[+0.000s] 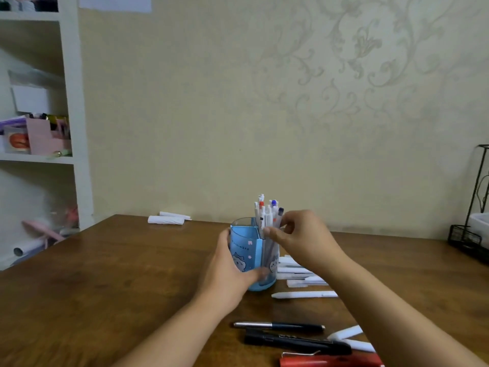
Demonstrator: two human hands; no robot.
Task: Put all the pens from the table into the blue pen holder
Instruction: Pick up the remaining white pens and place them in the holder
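Standing on table (132, 274): blue pen holder (244, 250), gripped by left hand (232, 271) | pens in holder (267, 213) apparently pinched by right hand (299, 239) | more pens (304, 294) left beside holder.

— What's the surface?
— A brown wooden table (111, 274).
— What stands on it?
— A blue pen holder (244, 256); white pens (304, 294) just right of it, a dark pen (280, 326), black marker (296, 341) and red pen (330, 361) nearer, two white rolls (166, 220) at the far edge
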